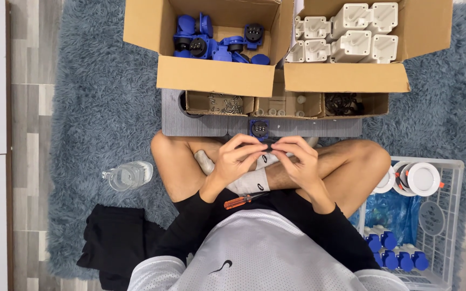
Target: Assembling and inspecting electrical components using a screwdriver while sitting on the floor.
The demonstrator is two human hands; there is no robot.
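Grey rug (98,108), both hands pinching blue socket (259,129), left hand (234,160), right hand (297,160), screwdriver (239,201) on lap, cardboard boxes (217,81) ahead

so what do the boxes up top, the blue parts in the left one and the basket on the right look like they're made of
The two open boxes look like plain brown corrugated cardboard: matte, with folded flaps. The blue parts seem to be moulded plastic, smooth with a slight sheen, some with black inserts. The basket looks like white wire or plastic grid; the thin bars leave it open which.
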